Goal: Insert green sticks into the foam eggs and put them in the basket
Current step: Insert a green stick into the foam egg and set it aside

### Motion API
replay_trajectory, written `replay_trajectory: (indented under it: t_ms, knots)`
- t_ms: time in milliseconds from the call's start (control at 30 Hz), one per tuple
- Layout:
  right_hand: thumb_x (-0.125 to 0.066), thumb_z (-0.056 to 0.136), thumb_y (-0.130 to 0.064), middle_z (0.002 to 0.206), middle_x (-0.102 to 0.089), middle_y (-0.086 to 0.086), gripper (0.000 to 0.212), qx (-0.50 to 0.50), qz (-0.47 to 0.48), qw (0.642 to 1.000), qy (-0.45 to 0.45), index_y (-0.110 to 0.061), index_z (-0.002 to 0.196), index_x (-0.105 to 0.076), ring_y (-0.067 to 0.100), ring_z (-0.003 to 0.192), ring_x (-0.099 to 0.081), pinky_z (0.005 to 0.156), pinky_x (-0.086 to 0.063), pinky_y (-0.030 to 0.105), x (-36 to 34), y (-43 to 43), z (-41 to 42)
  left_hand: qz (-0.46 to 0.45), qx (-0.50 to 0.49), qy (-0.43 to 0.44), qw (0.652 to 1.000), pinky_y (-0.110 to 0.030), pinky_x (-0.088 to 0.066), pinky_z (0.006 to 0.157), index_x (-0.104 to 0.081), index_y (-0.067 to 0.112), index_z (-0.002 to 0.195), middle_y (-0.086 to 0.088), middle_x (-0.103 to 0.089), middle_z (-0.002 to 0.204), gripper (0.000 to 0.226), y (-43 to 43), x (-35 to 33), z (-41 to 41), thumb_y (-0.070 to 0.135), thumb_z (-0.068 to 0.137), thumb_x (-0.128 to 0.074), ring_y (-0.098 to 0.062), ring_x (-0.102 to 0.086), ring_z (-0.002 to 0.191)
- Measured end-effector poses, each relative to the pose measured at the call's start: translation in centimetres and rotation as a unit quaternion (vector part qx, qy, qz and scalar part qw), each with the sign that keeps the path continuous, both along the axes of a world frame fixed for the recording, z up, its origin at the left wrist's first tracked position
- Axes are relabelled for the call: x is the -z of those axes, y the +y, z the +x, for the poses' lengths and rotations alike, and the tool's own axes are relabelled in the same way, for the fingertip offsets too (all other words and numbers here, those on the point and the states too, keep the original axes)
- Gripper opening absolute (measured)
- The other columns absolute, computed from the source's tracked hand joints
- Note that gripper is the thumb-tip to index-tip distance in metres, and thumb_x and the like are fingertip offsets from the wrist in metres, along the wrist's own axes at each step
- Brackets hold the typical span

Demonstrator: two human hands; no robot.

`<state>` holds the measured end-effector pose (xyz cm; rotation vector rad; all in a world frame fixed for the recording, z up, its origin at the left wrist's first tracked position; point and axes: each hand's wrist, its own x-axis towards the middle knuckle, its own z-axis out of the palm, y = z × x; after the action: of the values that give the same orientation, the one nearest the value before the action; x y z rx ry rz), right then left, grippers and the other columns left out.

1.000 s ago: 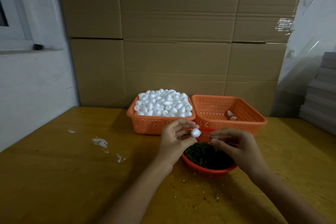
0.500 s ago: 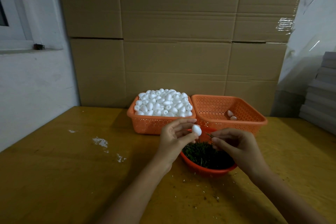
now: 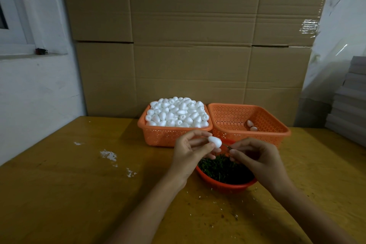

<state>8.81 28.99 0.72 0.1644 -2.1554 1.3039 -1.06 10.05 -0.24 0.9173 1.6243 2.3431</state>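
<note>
Left basket point(image 3: 168, 137) heaped with foam eggs point(image 3: 176, 112). Your left hand point(image 3: 188, 154) pinches single egg point(image 3: 214, 141) between thumb and fingertips, above red bowl point(image 3: 217, 185) of green sticks point(image 3: 223, 168). Your right hand point(image 3: 257, 158) pinches thin stick point(image 3: 225, 146), tip at egg's end; whether inside, cannot tell. Right basket point(image 3: 273, 125) holds two eggs point(image 3: 250, 123).

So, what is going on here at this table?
A person is fitting a green stick into a foam egg. The left hand pinches the egg above the red bowl of sticks, and the right hand pinches the stick, its tip at the egg's end. Behind, one orange basket is heaped with plain eggs; the other basket holds only two eggs so far.
</note>
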Motion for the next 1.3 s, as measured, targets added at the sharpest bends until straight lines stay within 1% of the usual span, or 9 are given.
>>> replay_trajectory:
  t_ms: [167,267,400,500,633,900,1100,1200,1300]
  knots:
    - [-0.075,0.078,-0.032,0.086,-0.080,0.001,0.019,0.000,0.016,1.000,0.000,-0.019,0.092,-0.077,0.015,0.079,-0.078,0.081,-0.063,0.037,-0.1,-0.2,0.1,-0.001,-0.001,-0.005,1.000,-0.031,-0.063,0.071,-0.066,0.002,0.115,-0.017,-0.080,0.102,0.023,0.1,0.1,0.0,0.002,0.094,-0.075,-0.036,-0.079,0.092]
    - [-0.074,0.078,-0.035,0.085,-0.079,-0.001,0.019,-0.001,0.032,0.999,0.005,-0.022,0.092,-0.077,0.013,0.079,-0.077,0.080,-0.063,0.036,-0.2,-0.3,0.1,-0.004,0.006,-0.002,1.000,-0.030,-0.062,0.070,-0.066,0.003,0.114,-0.017,-0.080,0.103,0.023,0.1,0.1,0.0,0.003,0.093,-0.076,-0.035,-0.079,0.093]
    - [-0.076,0.081,-0.030,0.085,-0.080,-0.004,0.017,-0.001,0.052,0.999,0.008,-0.022,0.095,-0.078,0.012,0.079,-0.077,0.078,-0.063,0.035,-0.2,-0.4,0.1,-0.023,0.009,0.024,0.999,-0.028,-0.062,0.069,-0.068,0.005,0.110,-0.013,-0.081,0.103,0.023,0.2,0.2,0.1,0.006,0.091,-0.080,-0.032,-0.079,0.094]
    - [-0.077,0.079,-0.029,0.086,-0.080,-0.006,0.021,0.001,0.056,0.998,0.018,-0.019,0.097,-0.073,0.010,0.079,-0.078,0.076,-0.063,0.031,0.0,-0.6,0.1,-0.032,0.012,0.040,0.999,-0.028,-0.062,0.067,-0.069,0.008,0.108,-0.011,-0.081,0.102,0.025,0.2,0.2,0.2,0.014,0.089,-0.083,-0.030,-0.079,0.095]
    - [-0.079,0.079,-0.025,0.082,-0.080,-0.009,0.025,0.009,0.067,0.997,0.029,-0.019,0.099,-0.065,0.009,0.076,-0.078,0.073,-0.062,0.026,0.2,-0.6,0.0,-0.041,0.016,0.052,0.998,-0.031,-0.062,0.066,-0.071,0.012,0.107,-0.009,-0.081,0.102,0.035,0.2,0.1,0.4,0.030,0.080,-0.086,-0.030,-0.079,0.096]
    - [-0.078,0.082,-0.024,0.083,-0.080,-0.011,0.027,0.011,0.090,0.995,0.030,-0.023,0.103,-0.062,0.008,0.071,-0.077,0.065,-0.061,0.021,0.4,-0.4,0.0,-0.038,0.016,0.056,0.998,-0.028,-0.061,0.065,-0.072,0.018,0.103,-0.008,-0.081,0.102,0.031,0.2,0.3,0.3,0.031,0.079,-0.087,-0.029,-0.079,0.095]
    - [-0.076,0.082,-0.038,0.084,-0.079,-0.013,0.031,0.008,0.098,0.995,0.028,-0.028,0.106,-0.059,0.009,0.071,-0.077,0.065,-0.063,0.030,0.4,-0.7,0.1,-0.038,0.013,0.057,0.998,-0.027,-0.060,0.064,-0.075,0.018,0.108,-0.008,-0.081,0.103,0.025,0.2,0.3,0.3,0.023,0.085,-0.084,-0.026,-0.078,0.093]
    - [-0.074,0.081,-0.046,0.084,-0.079,-0.014,0.034,0.004,0.110,0.994,0.028,-0.034,0.107,-0.056,0.008,0.073,-0.077,0.067,-0.064,0.034,0.4,-1.0,0.2,-0.035,0.011,0.058,0.998,-0.027,-0.059,0.062,-0.077,0.023,0.109,-0.006,-0.081,0.104,0.026,0.3,0.2,0.6,0.029,0.084,-0.083,-0.025,-0.078,0.092]
    - [-0.075,0.081,-0.047,0.084,-0.079,-0.013,0.034,-0.001,0.110,0.993,0.031,-0.040,0.106,-0.054,0.008,0.075,-0.077,0.069,-0.064,0.035,0.3,-1.2,0.2,-0.035,0.013,0.064,0.997,-0.026,-0.058,0.061,-0.078,0.028,0.112,-0.005,-0.081,0.104,0.026,0.4,0.2,0.7,0.032,0.086,-0.081,-0.022,-0.077,0.091]
